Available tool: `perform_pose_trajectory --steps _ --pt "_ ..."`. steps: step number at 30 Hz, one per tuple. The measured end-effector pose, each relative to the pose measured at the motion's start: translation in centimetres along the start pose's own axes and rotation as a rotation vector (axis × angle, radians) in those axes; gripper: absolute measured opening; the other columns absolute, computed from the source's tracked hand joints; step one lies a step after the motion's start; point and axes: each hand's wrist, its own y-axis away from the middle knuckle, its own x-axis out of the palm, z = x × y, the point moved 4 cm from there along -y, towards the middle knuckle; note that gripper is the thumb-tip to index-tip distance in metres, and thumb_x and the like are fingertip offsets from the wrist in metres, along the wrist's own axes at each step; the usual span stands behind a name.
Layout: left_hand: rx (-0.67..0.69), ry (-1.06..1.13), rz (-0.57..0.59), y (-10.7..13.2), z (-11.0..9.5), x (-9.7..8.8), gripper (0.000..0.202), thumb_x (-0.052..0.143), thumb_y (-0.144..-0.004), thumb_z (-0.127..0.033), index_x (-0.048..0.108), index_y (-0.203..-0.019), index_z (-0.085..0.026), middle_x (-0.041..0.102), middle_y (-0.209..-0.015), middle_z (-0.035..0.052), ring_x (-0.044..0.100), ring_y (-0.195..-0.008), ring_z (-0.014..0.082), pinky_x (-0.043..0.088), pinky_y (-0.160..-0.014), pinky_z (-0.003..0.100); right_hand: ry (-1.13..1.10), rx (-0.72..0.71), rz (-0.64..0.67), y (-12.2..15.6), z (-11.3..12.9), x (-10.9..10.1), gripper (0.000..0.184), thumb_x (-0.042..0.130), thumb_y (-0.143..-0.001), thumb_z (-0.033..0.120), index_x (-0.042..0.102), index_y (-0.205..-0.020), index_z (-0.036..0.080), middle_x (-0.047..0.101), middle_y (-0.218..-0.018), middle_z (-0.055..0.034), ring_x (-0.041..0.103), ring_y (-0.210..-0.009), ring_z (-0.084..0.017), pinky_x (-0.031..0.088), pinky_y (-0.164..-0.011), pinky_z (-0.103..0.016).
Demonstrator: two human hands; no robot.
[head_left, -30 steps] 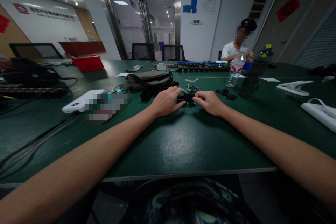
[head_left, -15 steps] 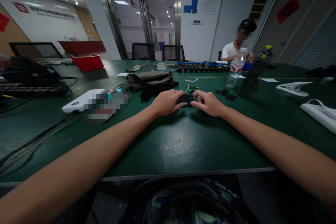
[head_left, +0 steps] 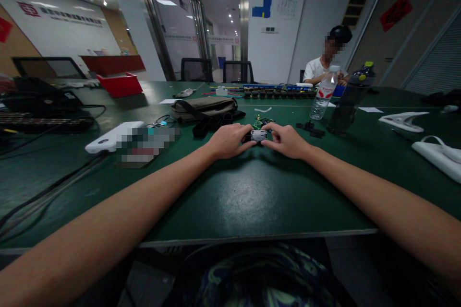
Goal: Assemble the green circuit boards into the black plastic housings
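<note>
Part (head_left: 259, 135) is betw. L hand (head_left: 227, 141) & R hand (head_left: 288, 141), both equally near, long axis side to side; each pinches an end, thumb vs. fingers, nearly closed. Poss. just off table (head_left: 245, 201), hard to tell.

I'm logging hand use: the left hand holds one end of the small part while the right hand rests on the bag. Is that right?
Not quite: the right hand isn't on the bag. The head view shows it gripping the other end of the small part; the left hand is as you say.
</note>
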Motion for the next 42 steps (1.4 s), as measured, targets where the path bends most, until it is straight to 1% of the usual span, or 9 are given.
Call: perform_pose_trajectory --steps 10,19,25,42 --pt "-0.003 0.019 0.007 -0.10 -0.03 -0.05 0.039 0.048 -0.097 -0.051 0.059 -0.111 -0.017 0.066 -0.083 0.0049 0.063 -0.077 0.0211 0.044 -0.070 0.030 0.014 -0.004 -0.004 0.04 0.15 -0.03 0.029 0.066 -0.086 0.031 0.063 -0.111 0.016 0.048 -0.056 0.0084 0.041 -0.050 -0.010 0.029 -0.057 -0.024" --pt "0.009 0.019 -0.010 -0.01 -0.02 -0.05 0.037 0.049 -0.096 -0.050 0.059 -0.109 -0.017 0.066 -0.082 0.0046 0.064 -0.077 0.0210 0.045 -0.069 0.030 0.016 -0.023 -0.017 0.03 0.14 -0.07 0.032 0.069 -0.083 0.030 0.063 -0.111 0.016 0.047 -0.056 0.0090 0.042 -0.049 -0.010 0.030 -0.057 -0.023" --pt "0.013 0.018 -0.005 -0.07 -0.05 0.03 0.037 0.048 -0.096 -0.050 0.059 -0.108 -0.017 0.066 -0.082 0.0048 0.063 -0.076 0.0212 0.044 -0.068 0.030 0.031 -0.016 -0.018 0.03 0.13 -0.03 0.030 0.069 -0.083 0.029 0.064 -0.109 0.016 0.047 -0.057 0.0087 0.043 -0.049 -0.010 0.030 -0.057 -0.023" --pt "0.020 0.043 0.011 -0.05 -0.04 0.01 0.038 0.045 -0.096 -0.051 0.059 -0.107 -0.017 0.065 -0.082 0.0052 0.062 -0.078 0.0218 0.044 -0.070 0.031 0.020 -0.012 0.000 0.09 0.26 -0.06 0.030 0.068 -0.084 0.029 0.064 -0.110 0.016 0.048 -0.057 0.0083 0.041 -0.050 -0.010 0.030 -0.058 -0.024"
